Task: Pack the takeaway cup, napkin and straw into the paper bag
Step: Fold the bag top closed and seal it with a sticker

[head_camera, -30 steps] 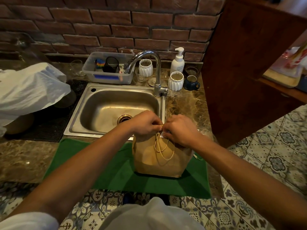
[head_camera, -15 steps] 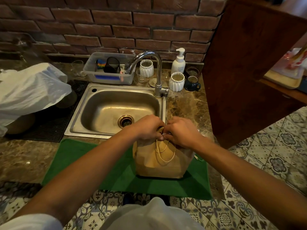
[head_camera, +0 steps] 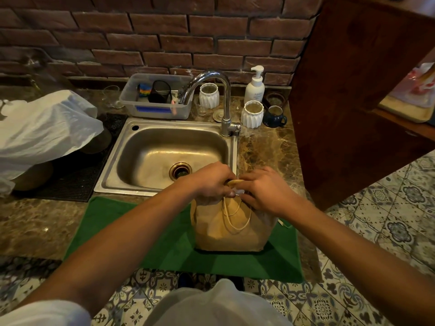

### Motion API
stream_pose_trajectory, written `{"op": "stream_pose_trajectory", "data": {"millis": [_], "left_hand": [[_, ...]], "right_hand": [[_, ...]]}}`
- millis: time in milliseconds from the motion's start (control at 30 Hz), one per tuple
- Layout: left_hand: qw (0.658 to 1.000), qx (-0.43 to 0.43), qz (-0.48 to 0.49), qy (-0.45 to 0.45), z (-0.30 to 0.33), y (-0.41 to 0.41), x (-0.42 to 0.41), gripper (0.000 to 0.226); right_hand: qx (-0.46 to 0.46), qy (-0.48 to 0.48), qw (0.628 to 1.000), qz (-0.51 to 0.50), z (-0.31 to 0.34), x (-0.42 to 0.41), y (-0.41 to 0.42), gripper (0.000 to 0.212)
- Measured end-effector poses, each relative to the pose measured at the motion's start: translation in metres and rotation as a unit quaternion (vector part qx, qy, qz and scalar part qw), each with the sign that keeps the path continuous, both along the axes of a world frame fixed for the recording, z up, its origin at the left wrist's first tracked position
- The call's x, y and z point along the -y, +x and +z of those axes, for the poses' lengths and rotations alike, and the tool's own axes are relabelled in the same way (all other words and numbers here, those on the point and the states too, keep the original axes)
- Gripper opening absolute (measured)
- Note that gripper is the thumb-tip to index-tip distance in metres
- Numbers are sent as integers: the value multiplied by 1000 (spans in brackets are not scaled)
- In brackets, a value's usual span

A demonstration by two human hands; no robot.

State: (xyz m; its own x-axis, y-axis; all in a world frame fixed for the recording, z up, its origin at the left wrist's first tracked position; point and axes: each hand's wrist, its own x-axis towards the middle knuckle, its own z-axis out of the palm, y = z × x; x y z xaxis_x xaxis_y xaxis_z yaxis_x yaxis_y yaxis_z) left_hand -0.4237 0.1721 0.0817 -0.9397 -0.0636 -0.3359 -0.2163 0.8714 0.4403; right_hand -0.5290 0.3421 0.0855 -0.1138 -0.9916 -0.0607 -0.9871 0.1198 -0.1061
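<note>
A brown paper bag [head_camera: 229, 231] stands upright on a green mat [head_camera: 164, 250] at the counter's front edge. Its pale cord handles hang down its near face. My left hand [head_camera: 211, 181] and my right hand [head_camera: 266, 189] both pinch the bag's top, close together, with a small white scrap showing between the fingertips. The top looks pressed together. The cup, napkin and straw are out of sight, and I cannot tell what the bag holds.
A steel sink [head_camera: 164, 158] with a tap [head_camera: 221, 100] lies just behind the bag. A clear tub [head_camera: 157, 107], white ribbed cups [head_camera: 253, 114], a soap bottle [head_camera: 255, 85] and a blue mug [head_camera: 274, 116] line the back. A white plastic bag [head_camera: 44, 130] lies left; a wooden panel [head_camera: 353, 90] stands right.
Both hands have stayed at the bag's top, shifting slightly; the top edge now shows folded between them. The bag has not moved.
</note>
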Motion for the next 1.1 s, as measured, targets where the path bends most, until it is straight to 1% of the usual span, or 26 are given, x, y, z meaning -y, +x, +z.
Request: {"op": "stream_pose_trajectory", "data": {"millis": [67,100,133,200,333,500,633,733,833,867,967,1100], "left_hand": [[1000,0,5,3,-1,1,1,9],[1000,2,14,9,-2,3,2,10],[1000,5,22,17,-3,4,2,13],[1000,7,21,22,-4,5,3,19],[1000,-6,4,-5,-3,3,-1,10],[1000,-19,-13,-21,-2,4,-1,16],[999,-26,-14,-33,-4,4,-3,19],[998,-32,-24,-42,-5,3,-7,18],[999,-25,-22,-17,-4,3,-5,18],[999,-28,-25,-7,-2,3,-3,21],[997,-60,-39,3,-1,3,2,29],[995,-88,-41,17,-2,5,0,23]], "right_hand": [[49,-35,998,-20,5,-6,-1,45],[65,-47,996,-40,9,-9,-3,52],[70,-50,994,-64,14,-10,-7,60],[62,-28,994,-84,19,-10,-15,65],[59,38,993,-95,4,-7,-16,62],[45,20,989,-138,-11,3,-14,45],[69,30,987,-142,-8,9,-12,33],[89,33,986,-134,-4,13,-11,33],[89,34,988,-119,-2,12,-13,32],[85,32,990,-111,-2,12,-13,33],[81,15,991,-101,-4,11,-14,43],[86,32,991,-100,-6,12,-16,40]]}}
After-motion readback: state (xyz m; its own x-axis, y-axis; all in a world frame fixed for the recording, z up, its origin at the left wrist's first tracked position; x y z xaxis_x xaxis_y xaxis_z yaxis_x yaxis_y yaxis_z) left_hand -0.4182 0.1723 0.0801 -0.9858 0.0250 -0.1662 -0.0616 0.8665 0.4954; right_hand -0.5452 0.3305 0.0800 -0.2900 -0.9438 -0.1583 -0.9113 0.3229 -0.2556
